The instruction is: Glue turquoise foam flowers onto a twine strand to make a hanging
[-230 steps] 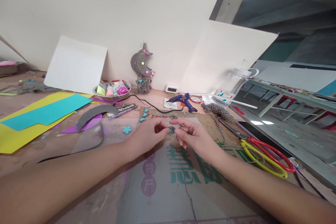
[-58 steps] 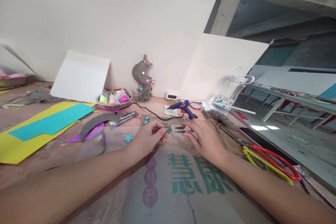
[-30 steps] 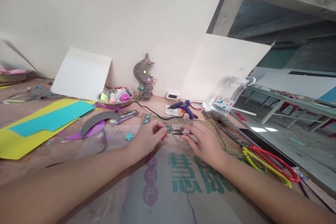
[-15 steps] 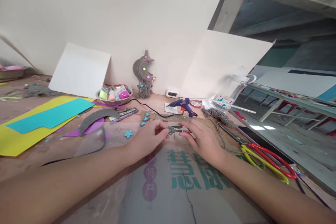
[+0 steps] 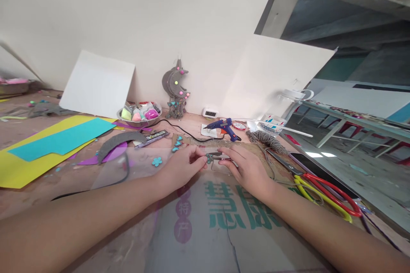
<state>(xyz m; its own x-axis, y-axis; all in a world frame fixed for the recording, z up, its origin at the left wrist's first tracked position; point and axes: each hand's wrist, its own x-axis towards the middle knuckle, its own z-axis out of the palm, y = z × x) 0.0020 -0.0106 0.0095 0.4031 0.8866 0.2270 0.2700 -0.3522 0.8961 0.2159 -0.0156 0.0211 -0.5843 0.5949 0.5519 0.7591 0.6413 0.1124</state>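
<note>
My left hand (image 5: 185,166) pinches a small teal flower piece (image 5: 209,159) between thumb and fingertips, just above the plastic-covered board. Thin grey yarn (image 5: 215,166) trails beside that piece. In my right hand (image 5: 248,168) is a small two-armed metal tool (image 5: 221,156), its tips pointing left at the flower piece; whether it is tweezers or snips I cannot make out. A second teal flower (image 5: 156,161) lies to the left of my left hand. Several teal hearts (image 5: 177,144) lie just beyond it.
Behind my hands are a blue glue gun (image 5: 222,128), a grey yarn bundle (image 5: 267,142) and a bowl of coloured clay (image 5: 141,115). A grey moon ornament (image 5: 175,85) stands against the white board. To the right lie red-and-yellow scissors (image 5: 333,194) and a phone (image 5: 320,175).
Both hands stay in nearly the same place. The yarn and the tool's arms by the flower piece have shifted slightly.
</note>
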